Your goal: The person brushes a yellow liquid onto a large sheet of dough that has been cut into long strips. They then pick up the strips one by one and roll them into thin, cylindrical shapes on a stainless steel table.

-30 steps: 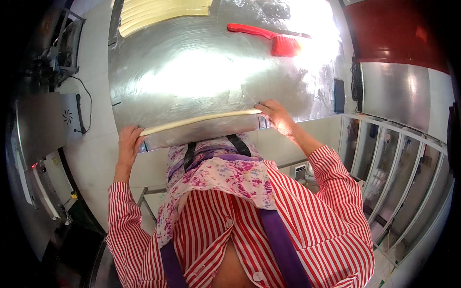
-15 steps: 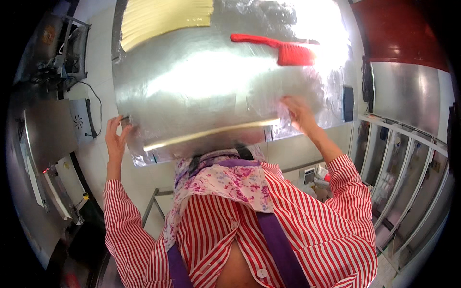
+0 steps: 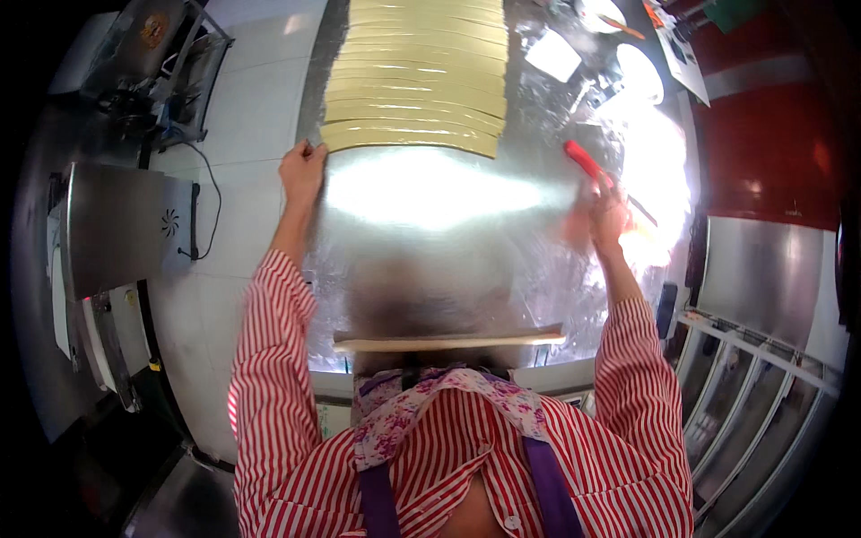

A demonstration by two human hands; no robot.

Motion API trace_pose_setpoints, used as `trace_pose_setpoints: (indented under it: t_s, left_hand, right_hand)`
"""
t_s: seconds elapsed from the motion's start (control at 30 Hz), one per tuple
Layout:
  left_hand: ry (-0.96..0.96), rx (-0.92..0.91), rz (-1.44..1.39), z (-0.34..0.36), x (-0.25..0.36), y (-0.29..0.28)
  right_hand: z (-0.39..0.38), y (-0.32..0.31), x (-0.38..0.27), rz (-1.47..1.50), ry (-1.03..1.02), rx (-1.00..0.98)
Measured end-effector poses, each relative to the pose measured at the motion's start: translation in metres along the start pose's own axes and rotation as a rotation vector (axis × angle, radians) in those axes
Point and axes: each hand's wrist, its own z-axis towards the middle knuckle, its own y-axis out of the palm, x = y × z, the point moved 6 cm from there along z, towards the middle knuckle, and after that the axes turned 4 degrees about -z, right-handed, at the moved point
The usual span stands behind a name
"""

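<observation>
Pale yellow dough, cut into several long strips, lies across the far part of a shiny steel table. My left hand rests at the near left corner of the dough, fingers touching the nearest strip. My right hand is blurred and closes around the red handle of a scraper on the right side of the table. A single long dough strip lies alone along the table's near edge, just in front of my striped shirt.
White bowls and a white card sit at the table's far right. A steel machine with a cord stands on the floor to the left. A metal rack is at the right.
Both hands have left the single strip at the near edge. The left hand reached forward to the dough sheet and the right hand reached to the red scraper.
</observation>
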Motion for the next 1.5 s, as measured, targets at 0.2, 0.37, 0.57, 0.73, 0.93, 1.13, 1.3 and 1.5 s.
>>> trace_pose_setpoints:
  t_s: [0.2, 0.37, 0.57, 0.73, 0.93, 1.13, 1.3, 1.5]
  left_hand:
    - [-0.266, 0.15, -0.116, 0.001, 0.018, 0.021]
    - [-0.101, 0.02, -0.131, -0.028, 0.08, 0.015]
    - [0.463, -0.108, -0.361, -0.164, 0.162, 0.046]
    - [0.389, -0.359, -0.605, -0.251, 0.2, 0.0]
    - [-0.26, -0.305, -0.719, -0.26, 0.057, 0.009]
    - [0.5, -0.329, -0.028, -0.265, 0.077, 0.06]
    - [0.851, -0.697, -0.052, -0.307, 0.132, 0.172]
    - [0.955, -0.728, -0.053, -0.33, 0.148, 0.198]
  right_hand:
    - [0.057, 0.032, -0.145, 0.58, 0.488, -0.573]
    - [0.067, 0.031, -0.161, 0.632, 0.672, -0.39]
    - [0.045, 0.096, -0.14, 1.164, 0.92, -0.426]
    - [0.016, 0.027, -0.113, 1.622, 0.9, -0.557]
    - [-0.12, -0.032, -0.049, 1.371, 0.721, -0.855]
    - [-0.173, -0.034, -0.074, 0.749, 0.34, -0.819]
    - [-0.143, -0.029, -0.092, 0.672, 0.101, -0.818]
    - [-0.152, -0.065, -0.091, 0.618, -0.162, -0.489]
